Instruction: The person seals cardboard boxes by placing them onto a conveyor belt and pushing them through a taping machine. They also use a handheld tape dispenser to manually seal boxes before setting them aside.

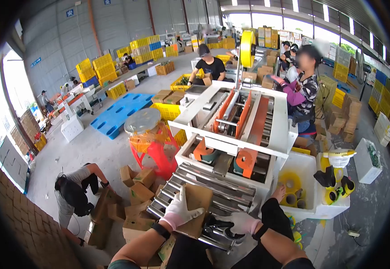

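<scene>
A small brown cardboard box (pixel 200 197) rests on the metal rollers (pixel 230 193) in front of me. My left hand (pixel 181 211), in a white glove with a pink cuff, lies across its top with thumb and fingers spread. Just right of the box, my right hand (pixel 242 223), gloved the same way, has its fingers round a black and metal tape dispenser (pixel 219 228), partly hidden by the hand. Beyond the rollers stands a white carton-sealing machine (pixel 271 167) with orange guides and a yellow tape roll (pixel 247 48) on top.
Several small boxes (pixel 142 193) are heaped at the left, where a person (pixel 73 190) bends over a carton. A red stool (pixel 159 157) stands behind. At right are a white foam bin (pixel 312 179) with tape rolls and a bare foot (pixel 278 193). Co-workers (pixel 213 67) stand beyond the machine.
</scene>
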The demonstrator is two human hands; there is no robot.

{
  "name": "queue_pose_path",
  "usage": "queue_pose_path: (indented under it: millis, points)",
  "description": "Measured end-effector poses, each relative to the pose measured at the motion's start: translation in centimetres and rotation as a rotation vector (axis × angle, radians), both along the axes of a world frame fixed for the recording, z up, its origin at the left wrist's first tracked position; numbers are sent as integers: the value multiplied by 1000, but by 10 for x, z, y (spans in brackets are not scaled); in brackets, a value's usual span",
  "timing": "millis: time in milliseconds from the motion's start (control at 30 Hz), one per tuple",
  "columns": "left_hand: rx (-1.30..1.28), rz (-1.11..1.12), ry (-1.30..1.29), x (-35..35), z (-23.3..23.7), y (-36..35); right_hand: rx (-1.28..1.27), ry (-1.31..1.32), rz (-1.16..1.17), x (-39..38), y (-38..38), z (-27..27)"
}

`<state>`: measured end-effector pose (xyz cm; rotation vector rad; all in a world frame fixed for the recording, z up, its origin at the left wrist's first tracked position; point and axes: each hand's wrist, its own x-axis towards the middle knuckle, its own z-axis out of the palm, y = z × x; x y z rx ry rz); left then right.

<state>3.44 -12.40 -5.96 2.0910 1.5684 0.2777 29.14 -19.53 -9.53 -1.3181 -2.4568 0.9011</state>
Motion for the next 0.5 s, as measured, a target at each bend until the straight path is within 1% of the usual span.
queue_pose_path:
  millis: [67,133,233,333,367,400,467,500]
  points:
    - [33,18,69,-1,2,-3,-198,-169,-57,8,0,6]
    - [87,22,143,7,7,-9,-197,-102,-86,16,-4,2]
    - [185,-94,402,28,28,-30,-181,-5,-107,32,-10,-7]
    - [122,-99,430,35,31,-32,-229,93,-81,39,-15,-7]
    - [112,-78,403,29,25,-28,-248,126,-70,41,-15,-5]
    - [162,-84,388,23,21,-27,-263,159,-85,43,-17,-5]
    - [209,-84,260,-3,15,-31,-287,228,-124,50,-20,-6]
    - [244,-46,212,-23,9,-36,-249,260,-150,54,-20,-14]
